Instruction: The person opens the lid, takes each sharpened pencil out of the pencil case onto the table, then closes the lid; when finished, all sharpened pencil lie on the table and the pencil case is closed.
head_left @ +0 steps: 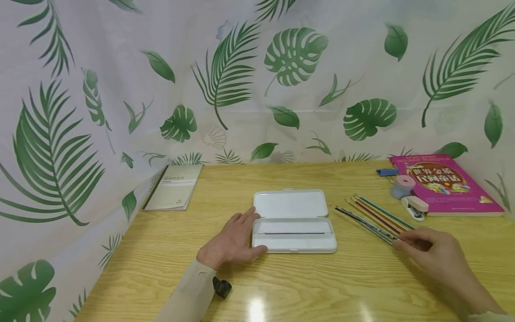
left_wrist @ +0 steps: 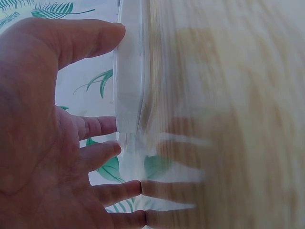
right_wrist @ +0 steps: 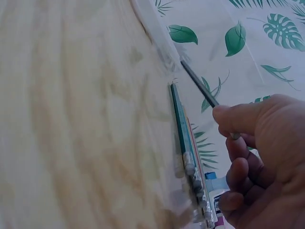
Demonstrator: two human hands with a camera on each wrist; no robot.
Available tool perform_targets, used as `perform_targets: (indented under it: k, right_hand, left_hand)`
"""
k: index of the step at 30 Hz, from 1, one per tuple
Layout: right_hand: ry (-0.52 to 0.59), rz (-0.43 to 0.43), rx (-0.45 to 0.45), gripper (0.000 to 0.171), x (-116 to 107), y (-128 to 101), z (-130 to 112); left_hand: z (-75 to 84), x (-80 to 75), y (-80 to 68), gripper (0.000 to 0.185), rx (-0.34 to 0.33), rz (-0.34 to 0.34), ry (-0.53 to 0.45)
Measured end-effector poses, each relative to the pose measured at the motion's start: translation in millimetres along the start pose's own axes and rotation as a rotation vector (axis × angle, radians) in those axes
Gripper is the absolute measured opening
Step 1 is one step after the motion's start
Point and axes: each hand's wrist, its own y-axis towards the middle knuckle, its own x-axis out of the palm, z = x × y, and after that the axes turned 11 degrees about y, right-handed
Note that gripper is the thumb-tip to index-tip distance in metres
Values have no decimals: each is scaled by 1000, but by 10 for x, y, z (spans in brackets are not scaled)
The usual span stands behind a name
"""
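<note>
An open white pencil case (head_left: 293,221) lies in the middle of the wooden table (head_left: 322,286), with a thin dark pencil (head_left: 295,233) in its near half. My left hand (head_left: 245,232) rests flat at the case's left end, fingers straight. In the left wrist view, the thumb of that hand (left_wrist: 107,81) presses the case's edge (left_wrist: 128,71). Several coloured pencils (head_left: 376,217) lie in a row right of the case. My right hand (head_left: 402,243) pinches a dark pencil (right_wrist: 202,90) at their near end. In the right wrist view, the hand (right_wrist: 228,131) holds it tilted above the others (right_wrist: 183,138).
A beige notebook (head_left: 175,187) lies at the back left. At the back right are a pink book (head_left: 446,183), a blue eraser (head_left: 387,171), a small pink-topped round item (head_left: 402,185) and a small stapler (head_left: 414,206). A leaf-print curtain (head_left: 281,89) closes the back and the left.
</note>
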Motion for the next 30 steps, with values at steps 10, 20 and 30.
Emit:
perform_targets:
  k: [10, 20, 30]
  right_hand:
    - [-84, -84, 73, 23, -11, -43, 14]
    - [-197, -135, 34, 18, 15, -36, 10]
    - [-210, -162, 44, 19, 13, -16, 12]
  left_hand:
    - [1, -4, 4, 83, 1, -5, -4]
    - [10, -11, 4, 83, -7, -12, 7]
    - [3, -12, -13, 84, -8, -4, -12]
